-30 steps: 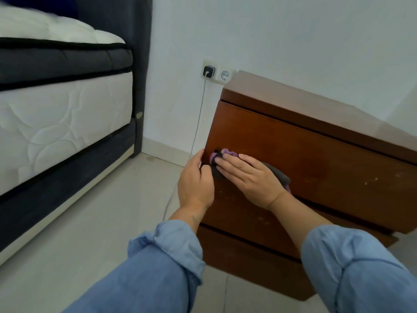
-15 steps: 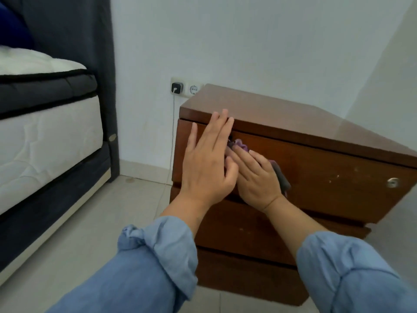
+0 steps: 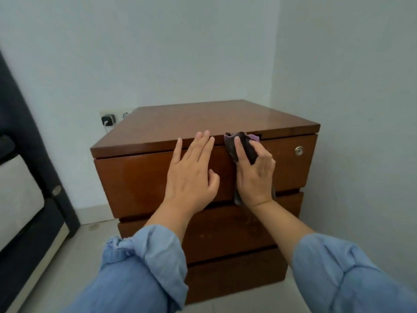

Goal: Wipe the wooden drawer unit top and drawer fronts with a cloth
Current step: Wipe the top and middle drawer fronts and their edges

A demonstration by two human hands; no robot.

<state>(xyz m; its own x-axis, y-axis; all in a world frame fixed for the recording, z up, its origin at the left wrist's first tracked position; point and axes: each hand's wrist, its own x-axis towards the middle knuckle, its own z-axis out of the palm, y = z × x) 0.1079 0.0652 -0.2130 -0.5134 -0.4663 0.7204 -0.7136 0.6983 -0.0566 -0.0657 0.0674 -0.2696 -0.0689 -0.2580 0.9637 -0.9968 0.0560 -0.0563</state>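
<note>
Wooden drawer unit (image 3: 158, 129) stands on the floor in a room corner, w/ 3 drawer fronts. Left hand (image 3: 191, 177) lies flat on the top drawer front (image 3: 135, 181), fingers straight & spread, tips at the top edge. Right hand (image 3: 253, 175) presses a dark cloth (image 3: 242, 145) w/ purple patch against same front, fingers clamped over it, near a round lock (image 3: 298, 151)

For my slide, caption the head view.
Right hand wipes top drawer front with cloth; left hand braces it.
</note>
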